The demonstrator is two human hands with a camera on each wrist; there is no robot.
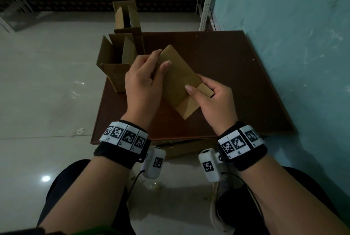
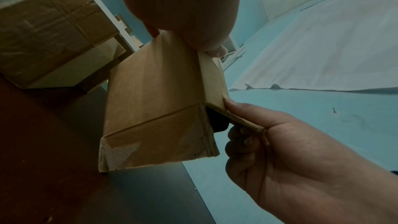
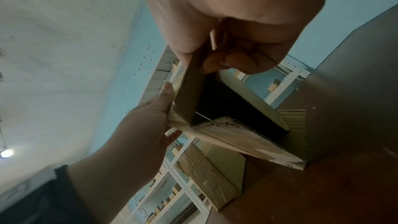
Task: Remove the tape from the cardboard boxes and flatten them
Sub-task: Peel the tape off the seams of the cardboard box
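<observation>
The dark brown table (image 1: 227,83) sits below my hands, two opened boxes (image 1: 117,60) standing at its far left edge. Above it I hold a small cardboard box (image 1: 180,83): my left hand (image 1: 142,87) grips its far end, my right hand (image 1: 214,100) pinches a near flap.

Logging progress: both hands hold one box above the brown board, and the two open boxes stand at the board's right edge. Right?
Not quite. The head view shows the two open boxes at the board's left edge, not its right. The rest holds: the left hand and right hand hold one box above the board.
</observation>
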